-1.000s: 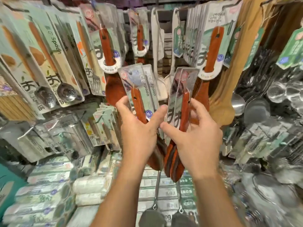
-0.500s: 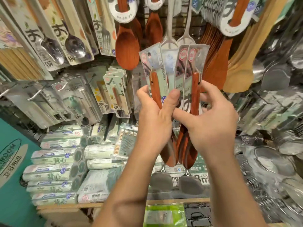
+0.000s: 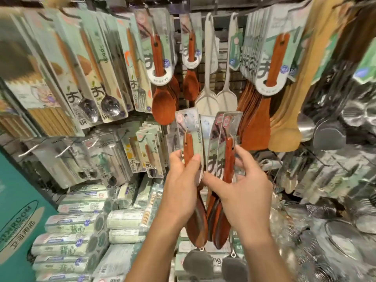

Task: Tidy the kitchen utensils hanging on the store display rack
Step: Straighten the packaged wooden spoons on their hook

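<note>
Our left hand (image 3: 181,186) has its fingers (image 3: 195,159) and thumb clamped on a carded wooden spoon (image 3: 190,147), pinching the red-brown handle against its backing card. Our right hand (image 3: 244,192) has its fingers (image 3: 241,155) curled round a second bundle of carded spoons (image 3: 224,151), which looks like two packs held together, thumb across the front. The two bundles sit just beside each other, cards nearly touching, their bowls hanging down below our wrists. Both are off the hooks, held low in front of the display rack (image 3: 203,64), below the row where matching wooden spoons (image 3: 162,94) hang on their pegs.

The main risk we judge is the hanging holes at the top of the cards: we cannot see them lined up with any peg, and pushing two cards on at once could tear a hole or leave one pack skewed. The slippery plastic fronts could also slide in the right hand's stacked hold and drop a spoon onto the goods below. Lifting the packs could knock the white spatulas (image 3: 207,98) hanging just above and set them swinging.

As for containers, there are none proper; below, a shelf carries stacked wrapped packs (image 3: 77,220) in pale green. To the right hang metal strainers (image 3: 341,241), blurred.
</note>
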